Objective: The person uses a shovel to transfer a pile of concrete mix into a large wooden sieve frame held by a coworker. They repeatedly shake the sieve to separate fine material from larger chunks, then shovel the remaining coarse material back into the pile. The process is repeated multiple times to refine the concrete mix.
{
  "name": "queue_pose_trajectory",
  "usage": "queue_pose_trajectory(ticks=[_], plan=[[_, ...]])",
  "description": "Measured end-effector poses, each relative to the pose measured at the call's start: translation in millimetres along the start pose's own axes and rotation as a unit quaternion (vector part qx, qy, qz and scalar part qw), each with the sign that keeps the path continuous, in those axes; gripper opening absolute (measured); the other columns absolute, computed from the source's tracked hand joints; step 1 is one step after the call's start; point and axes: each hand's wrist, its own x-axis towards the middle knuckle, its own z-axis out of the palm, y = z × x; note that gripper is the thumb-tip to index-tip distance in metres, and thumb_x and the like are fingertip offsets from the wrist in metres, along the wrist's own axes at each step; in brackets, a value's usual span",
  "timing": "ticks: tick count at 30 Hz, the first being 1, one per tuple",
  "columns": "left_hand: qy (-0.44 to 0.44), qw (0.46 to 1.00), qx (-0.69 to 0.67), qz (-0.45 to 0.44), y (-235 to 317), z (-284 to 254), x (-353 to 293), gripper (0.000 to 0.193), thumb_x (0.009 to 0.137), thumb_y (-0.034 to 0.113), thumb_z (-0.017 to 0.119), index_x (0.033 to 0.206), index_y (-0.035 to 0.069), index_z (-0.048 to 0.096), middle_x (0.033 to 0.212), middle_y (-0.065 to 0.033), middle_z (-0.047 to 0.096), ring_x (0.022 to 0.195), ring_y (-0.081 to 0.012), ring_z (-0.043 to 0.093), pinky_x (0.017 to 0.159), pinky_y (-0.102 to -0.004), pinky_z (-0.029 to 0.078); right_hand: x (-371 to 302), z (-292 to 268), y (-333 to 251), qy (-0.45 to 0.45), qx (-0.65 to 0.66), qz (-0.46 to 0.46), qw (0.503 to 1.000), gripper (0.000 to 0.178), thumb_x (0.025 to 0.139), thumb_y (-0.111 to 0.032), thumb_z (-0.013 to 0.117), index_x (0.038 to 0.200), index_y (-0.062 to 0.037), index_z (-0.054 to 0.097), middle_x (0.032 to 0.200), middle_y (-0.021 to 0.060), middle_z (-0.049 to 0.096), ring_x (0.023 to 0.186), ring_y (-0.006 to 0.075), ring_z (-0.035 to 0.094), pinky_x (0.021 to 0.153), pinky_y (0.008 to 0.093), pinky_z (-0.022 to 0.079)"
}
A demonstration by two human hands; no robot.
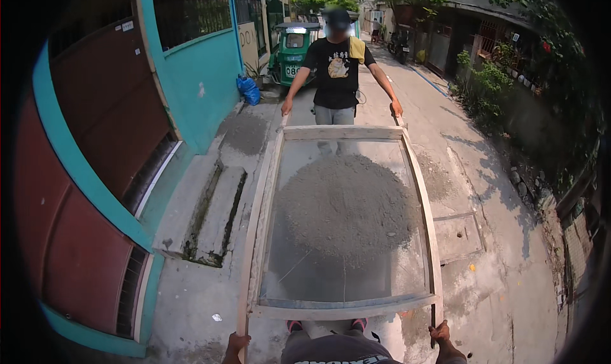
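A large wooden-framed sieve with a fine mesh bottom is held up between me and a co-worker. On its mesh lies a broad heap of grey sand with small lumps in it. My left hand is closed round the near end of the left wooden rail. Round the near end of the right rail my right hand is wrapped. At the far side the co-worker's two hands grip the opposite rail ends. My shoes show below the near crossbar.
Concrete steps and a teal wall border the left side. A green tricycle and a blue bag stand behind the co-worker. Sand patches lie on the pavement at both sides. A square concrete cover is at right, plants beyond.
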Motion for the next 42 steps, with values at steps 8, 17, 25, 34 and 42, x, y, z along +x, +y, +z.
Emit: queue_pose_trajectory(ticks=[8,17,25,34,42], plan=[[0.031,0.998,0.034,0.031,86.3,-40.3,54.6,0.026,0.059,0.018,0.061,0.064,-0.007,0.057,0.058,-0.013,0.057,0.051,-0.0198,0.057,0.05,-0.0312,0.046,64.9,9.9,-86.6,-0.102,-0.035,-0.006,0.994,0.055,0.059,-0.032,0.067,0.088,0.0062,0.04,0.074,0.0185,0.057,0.076,0.0287,0.057,0.068,0.0332,0.045],[0.043,0.991,0.038,0.118,309.6,-123.0,48.7,0.03,0.054,0.017,0.061,0.07,-0.007,0.056,0.061,-0.0142,0.056,0.05,-0.0238,0.055,0.047,-0.0364,0.044,145.4,-109.4,-264.4,-0.041,-0.096,-0.117,0.988,0.035,0.063,-0.032,0.061,0.064,0.0033,0.058,0.062,0.0161,0.058,0.061,0.022,0.059,0.054,0.0337,0.045],[0.019,0.998,0.025,0.054,56.2,-40.4,33.5,0.03,0.058,0.014,0.062,0.081,-0.004,0.056,0.066,-0.0113,0.058,0.058,-0.019,0.057,0.055,-0.0304,0.046,26.7,-6.2,-77.4,-0.033,-0.011,-0.05,0.998,0.045,0.065,-0.024,0.064,0.085,0.0076,0.039,0.072,0.0238,0.055,0.073,0.0346,0.056,0.064,0.0383,0.043],[0.044,0.998,0.052,0.016,49.7,-24.3,-3.2,0.022,0.058,0.019,0.06,0.068,-0.001,0.057,0.058,-0.0096,0.056,0.054,-0.018,0.056,0.053,-0.0295,0.044,38.2,16.9,-18.4,-0.066,-0.01,-0.042,0.997,0.042,0.065,-0.025,0.066,0.08,0.0023,0.039,0.064,0.0166,0.054,0.06,0.0305,0.054,0.059,0.0355,0.042],[0.046,0.99,0.079,0.106,293.1,-98.0,52.3,0.028,0.052,0.021,0.061,0.069,-0.002,0.059,0.062,-0.0114,0.057,0.051,-0.0223,0.055,0.048,-0.035,0.044,183.3,-115.4,-239.6,-0.147,0.032,-0.223,0.963,0.031,0.068,-0.022,0.057,0.045,-0.006,0.044,0.044,-0.0006,0.041,0.038,0.009,0.035,0.036,0.0283,0.026]])
